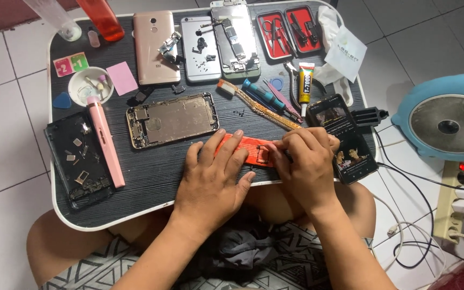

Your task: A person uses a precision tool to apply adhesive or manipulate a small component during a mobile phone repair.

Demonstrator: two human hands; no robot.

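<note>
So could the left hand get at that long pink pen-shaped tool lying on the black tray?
Probably yes: the left hand rests on an orange strip, and only bare tray lies between it and the pink tool.

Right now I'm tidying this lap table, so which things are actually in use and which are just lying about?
In use:
left hand, flat on the orange strip
right hand, fingertips at its end

Lying about:
opened phone frame
pink tool
white dish
glue tube
red tool case
lit phone
</note>
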